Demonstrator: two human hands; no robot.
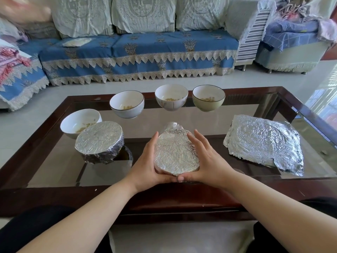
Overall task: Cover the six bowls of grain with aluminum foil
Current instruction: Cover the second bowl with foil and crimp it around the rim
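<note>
A foil-covered bowl (pixel 176 152) stands at the near middle of the glass table (pixel 209 125). My left hand (pixel 147 164) and my right hand (pixel 207 159) cup it from both sides, thumbs meeting at its near edge and fingers pressing the foil against its sides. A second foil-covered bowl (pixel 99 141) sits to the left. Behind it is an uncovered white bowl (pixel 80 122) with grain. Three more uncovered bowls with grain line the far side: white (pixel 127 104), white (pixel 171 96) and pale green (pixel 208 97).
A crumpled stack of foil sheets (pixel 262 143) lies on the right of the table. The table has a dark wooden frame (pixel 45 196). A blue-covered sofa (pixel 138 57) stands beyond it, and my knees are under the near edge.
</note>
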